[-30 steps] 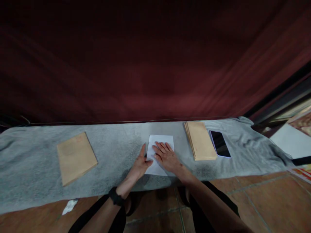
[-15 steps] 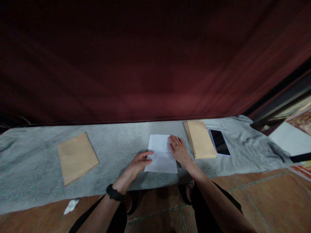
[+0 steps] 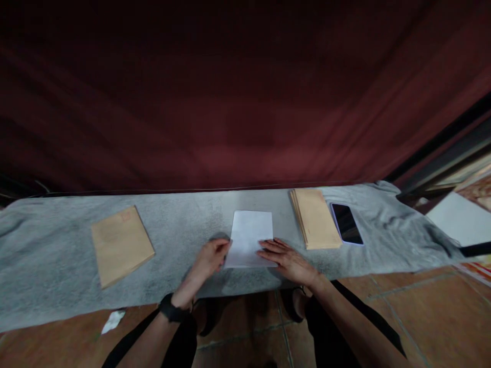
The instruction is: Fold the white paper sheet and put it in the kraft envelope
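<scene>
Backdrop (image 3: 245,117), dark red, spread across twelve o'clock of the white paper. Tiled floor (image 3: 433,312) along six o'clock. Between them, a long counter (image 3: 184,220) under wrinkled grey cloth. At nine o'clock, well apart from the paper, a left pile of brown envelopes (image 3: 121,248), set askew; toward three o'clock, nearer, a right pile of brown envelopes (image 3: 317,219), slightly fanned along one side. At centre, flat on the counter, the white paper (image 3: 248,229); cannot tell whether folded or single. At four o'clock, the right hand (image 3: 287,261), grip loose and wide, fingers extended over the paper. At eight o'clock, the left hand (image 3: 210,257), grip narrow, fingertips at the paper's edge; cannot tell whether pinching. Beyond the right pile at three o'clock, a phone (image 3: 346,224), screen dark. Step in hand, judging by the pose: smoothing or squaring the paper. Next move, seemingly, calling for light, even pressure and steady edges, without dragging or creasing.
</scene>
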`<state>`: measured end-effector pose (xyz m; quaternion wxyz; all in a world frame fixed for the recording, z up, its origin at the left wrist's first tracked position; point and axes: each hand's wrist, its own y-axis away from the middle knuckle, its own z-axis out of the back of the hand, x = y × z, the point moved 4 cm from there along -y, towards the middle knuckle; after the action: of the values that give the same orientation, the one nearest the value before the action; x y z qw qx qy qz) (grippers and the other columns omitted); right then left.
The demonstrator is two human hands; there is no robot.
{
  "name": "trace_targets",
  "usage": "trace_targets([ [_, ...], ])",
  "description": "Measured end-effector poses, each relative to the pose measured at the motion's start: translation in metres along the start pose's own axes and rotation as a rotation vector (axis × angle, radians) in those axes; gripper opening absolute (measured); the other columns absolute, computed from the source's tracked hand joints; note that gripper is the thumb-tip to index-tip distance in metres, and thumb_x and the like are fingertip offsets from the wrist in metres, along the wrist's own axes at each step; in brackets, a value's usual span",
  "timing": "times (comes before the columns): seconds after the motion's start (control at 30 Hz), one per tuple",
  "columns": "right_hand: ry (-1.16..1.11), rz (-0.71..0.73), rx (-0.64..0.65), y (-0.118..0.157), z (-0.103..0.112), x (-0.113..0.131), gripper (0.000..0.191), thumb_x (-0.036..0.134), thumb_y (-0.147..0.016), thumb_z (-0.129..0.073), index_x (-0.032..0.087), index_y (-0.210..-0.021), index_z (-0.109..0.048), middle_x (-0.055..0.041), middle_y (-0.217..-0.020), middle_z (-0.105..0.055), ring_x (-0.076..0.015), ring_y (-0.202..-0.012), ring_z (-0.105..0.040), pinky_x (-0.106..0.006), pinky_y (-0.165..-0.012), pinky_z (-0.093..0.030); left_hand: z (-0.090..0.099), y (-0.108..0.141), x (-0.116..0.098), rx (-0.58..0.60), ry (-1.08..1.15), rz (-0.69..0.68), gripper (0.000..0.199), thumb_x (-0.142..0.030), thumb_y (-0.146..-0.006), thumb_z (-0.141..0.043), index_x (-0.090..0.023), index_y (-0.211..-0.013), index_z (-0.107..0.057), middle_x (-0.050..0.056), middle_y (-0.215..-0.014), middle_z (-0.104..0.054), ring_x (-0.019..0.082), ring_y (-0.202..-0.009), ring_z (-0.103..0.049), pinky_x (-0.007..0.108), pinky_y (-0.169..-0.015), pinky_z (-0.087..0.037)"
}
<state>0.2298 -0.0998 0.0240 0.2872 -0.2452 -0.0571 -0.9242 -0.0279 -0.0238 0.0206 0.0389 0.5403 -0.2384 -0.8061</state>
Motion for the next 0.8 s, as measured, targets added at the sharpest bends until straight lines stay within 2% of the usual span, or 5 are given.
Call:
trace_targets([
  [0.1, 0.021, 0.002, -0.001, 0.000, -0.002, -0.002, 0.077, -0.004, -0.078, -0.055, 0.034, -0.146, -0.052, -0.0018, -0.160, -0.040, -0.0179, -0.146, -0.039, -0.044, -0.124, -0.026, -0.003, -0.002, -0.020, -0.175, -0.216, -0.359, 0.031, -0.043, -0.092, -0.058, -0.023, -0.107, -0.075, 0.009, -0.107, -0.074, 0.028, -0.104, -0.068, 0.037, -0.091, -0.053],
  [0.2, 0.033, 0.003, -0.020, 0.001, -0.003, -0.001, 0.076, -0.004, -0.078, -0.054, 0.035, -0.144, -0.054, -0.0020, -0.158, -0.042, -0.0185, -0.145, -0.040, -0.045, -0.124, -0.026, -0.043, -0.007, -0.037, 0.020, -0.418, -0.660, 0.045, -0.040, -0.100, -0.045, -0.023, -0.138, -0.060, 0.007, -0.148, -0.056, 0.024, -0.141, -0.046, 0.041, -0.119, -0.031],
  [0.37, 0.056, 0.001, -0.020, 0.001, -0.005, 0.000, 0.072, -0.001, -0.079, -0.057, 0.032, -0.143, -0.055, -0.0053, -0.156, -0.046, -0.0202, -0.144, -0.042, -0.046, -0.124, -0.025, -0.089, -0.039, -0.044, 0.091, -0.731, -0.748, 0.056, -0.043, -0.101, -0.041, -0.020, -0.152, -0.043, 0.009, -0.164, -0.032, 0.025, -0.154, -0.023, 0.047, -0.126, -0.009],
  [0.63, -0.005, 0.001, -0.043, 0.003, -0.002, -0.008, 0.057, 0.006, -0.086, -0.063, 0.033, -0.136, -0.062, -0.0019, -0.153, -0.050, -0.0177, -0.142, -0.045, -0.042, -0.123, -0.029, -0.027, -0.063, -0.025, -0.164, -0.770, -0.650, 0.057, -0.037, -0.100, -0.041, -0.019, -0.154, -0.041, 0.010, -0.162, -0.035, 0.025, -0.153, -0.024, 0.046, -0.126, -0.012],
  [0.8, -0.084, 0.000, -0.126, 0.006, 0.003, -0.011, 0.042, 0.008, -0.089, -0.065, 0.031, -0.124, -0.071, -0.0027, -0.141, -0.063, -0.0179, -0.133, -0.056, -0.043, -0.119, -0.036, -0.001, -0.021, -0.002, 0.124, -0.670, -0.665, 0.059, -0.010, -0.089, -0.041, -0.024, -0.144, -0.056, 0.004, -0.156, -0.047, 0.021, -0.150, -0.033, 0.047, -0.125, -0.024],
])
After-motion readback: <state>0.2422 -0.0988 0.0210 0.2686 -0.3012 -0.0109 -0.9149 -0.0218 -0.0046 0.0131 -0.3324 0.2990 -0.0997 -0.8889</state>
